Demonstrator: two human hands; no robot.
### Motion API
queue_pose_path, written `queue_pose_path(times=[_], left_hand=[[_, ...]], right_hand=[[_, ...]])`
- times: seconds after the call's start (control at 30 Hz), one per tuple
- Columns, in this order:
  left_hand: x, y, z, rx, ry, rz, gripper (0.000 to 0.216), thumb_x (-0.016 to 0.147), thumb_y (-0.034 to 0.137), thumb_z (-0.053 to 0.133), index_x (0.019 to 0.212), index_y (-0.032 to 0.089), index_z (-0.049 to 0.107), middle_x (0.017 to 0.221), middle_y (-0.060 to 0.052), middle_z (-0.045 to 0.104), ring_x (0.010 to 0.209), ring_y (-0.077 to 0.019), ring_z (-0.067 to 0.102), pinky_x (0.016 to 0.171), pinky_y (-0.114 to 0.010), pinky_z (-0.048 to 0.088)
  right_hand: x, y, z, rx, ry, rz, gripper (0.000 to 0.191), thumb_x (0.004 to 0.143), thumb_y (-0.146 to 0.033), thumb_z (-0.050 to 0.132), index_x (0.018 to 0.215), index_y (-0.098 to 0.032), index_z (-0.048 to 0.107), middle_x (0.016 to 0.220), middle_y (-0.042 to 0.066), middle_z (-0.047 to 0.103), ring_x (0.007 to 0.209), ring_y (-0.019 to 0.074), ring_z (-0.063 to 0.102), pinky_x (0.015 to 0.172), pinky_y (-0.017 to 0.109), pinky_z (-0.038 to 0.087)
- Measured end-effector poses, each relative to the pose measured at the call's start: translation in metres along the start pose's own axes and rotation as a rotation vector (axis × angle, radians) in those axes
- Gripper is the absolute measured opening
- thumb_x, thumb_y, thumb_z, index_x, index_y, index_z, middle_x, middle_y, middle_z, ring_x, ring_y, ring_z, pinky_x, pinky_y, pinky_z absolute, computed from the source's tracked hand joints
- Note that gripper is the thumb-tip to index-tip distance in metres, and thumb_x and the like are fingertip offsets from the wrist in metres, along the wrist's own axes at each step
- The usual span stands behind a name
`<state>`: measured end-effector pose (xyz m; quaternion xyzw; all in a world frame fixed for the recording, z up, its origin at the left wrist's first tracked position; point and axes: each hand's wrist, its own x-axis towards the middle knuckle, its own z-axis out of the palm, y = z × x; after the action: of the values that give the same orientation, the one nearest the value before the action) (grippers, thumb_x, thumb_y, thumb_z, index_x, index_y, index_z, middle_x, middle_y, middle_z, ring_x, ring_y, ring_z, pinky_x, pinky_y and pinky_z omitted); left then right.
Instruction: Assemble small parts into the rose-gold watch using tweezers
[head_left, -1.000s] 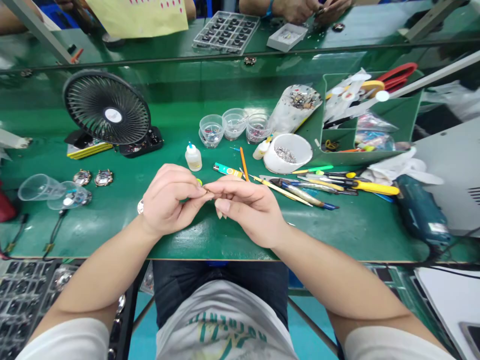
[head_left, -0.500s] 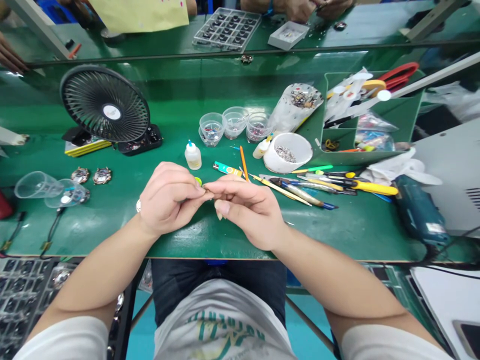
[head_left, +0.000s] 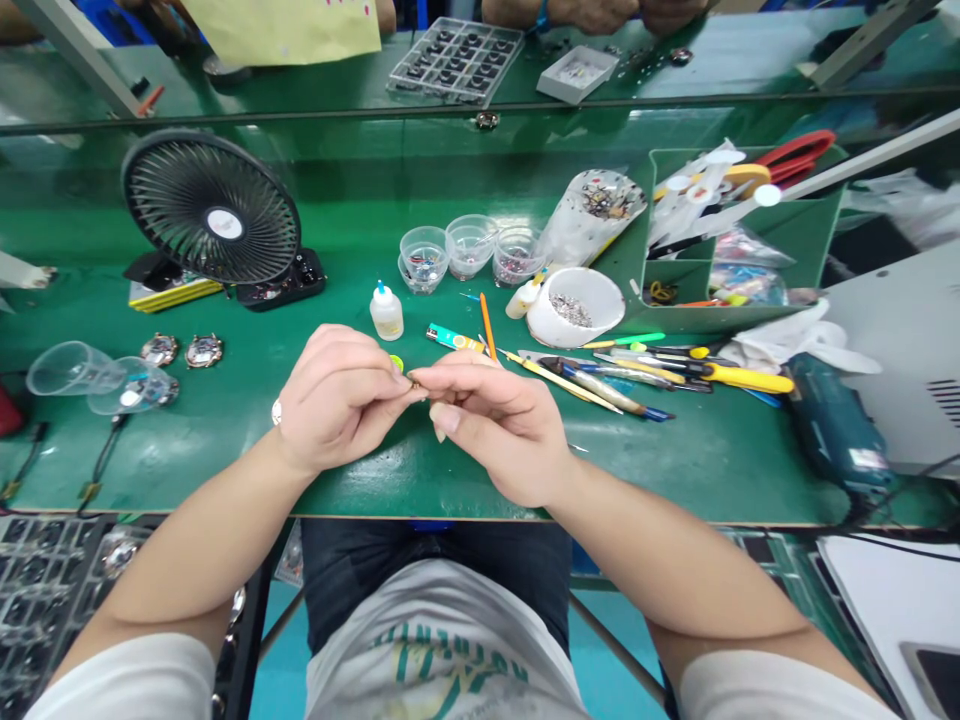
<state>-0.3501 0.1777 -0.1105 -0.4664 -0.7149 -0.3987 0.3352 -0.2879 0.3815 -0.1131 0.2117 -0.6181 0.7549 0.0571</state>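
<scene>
My left hand [head_left: 341,400] is closed in a pinch, thumb against forefinger, over the front part of the green bench. At its fingertips shows a tiny brownish metallic piece [head_left: 418,388], too small to name. My right hand [head_left: 502,415] meets it from the other side, its fingers curled and their tips touching the same spot. The right thumb stands a little lower, and what lies between those fingers is mostly hidden. Just behind the hands are a lime-green round item [head_left: 397,362], a small dropper bottle [head_left: 387,312] and a teal lighter-like stick [head_left: 452,338].
A black fan [head_left: 214,215] and two watch cases [head_left: 204,350] are at left. Clear cups [head_left: 471,245] and a white tub [head_left: 576,305] of small metal parts stand behind. Tweezers and pens [head_left: 600,380] lie right, near a green organizer [head_left: 750,318]. Another person's hands [head_left: 592,15] work across.
My hands stay nearly still, fingertips together at the same spot. Across the bench, the other person's hands have shifted slightly, and small parts show on the surface below them.
</scene>
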Motion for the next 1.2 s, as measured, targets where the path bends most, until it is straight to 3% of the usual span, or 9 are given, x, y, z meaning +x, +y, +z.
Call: queue_pose_path(times=[0.33,1.2], left_hand=[[-0.0014,-0.0011,-0.0007,0.018,-0.002,0.06,0.026,0.092,0.014,0.082,0.111,0.024,0.068,0.096,-0.001,0.073,0.084,-0.0168,0.073,0.077,-0.035,0.06],[0.0025,0.0028,0.0037,0.012,0.022,-0.018,0.019,0.093,0.017,0.076,0.102,0.024,0.062,0.089,0.001,0.071,0.078,-0.0161,0.072,0.073,-0.035,0.061]], right_hand=[[-0.0005,-0.0005,0.0008,-0.127,0.01,-0.108,0.031,0.098,-0.012,0.07,0.125,-0.025,0.079,0.103,0.005,0.071,0.085,0.0147,0.063,0.071,0.028,0.058],[-0.0032,-0.0001,0.0014,0.088,0.01,0.04,0.022,0.1,-0.027,0.077,0.122,-0.025,0.082,0.105,0.006,0.07,0.083,0.0139,0.063,0.067,0.027,0.056]])
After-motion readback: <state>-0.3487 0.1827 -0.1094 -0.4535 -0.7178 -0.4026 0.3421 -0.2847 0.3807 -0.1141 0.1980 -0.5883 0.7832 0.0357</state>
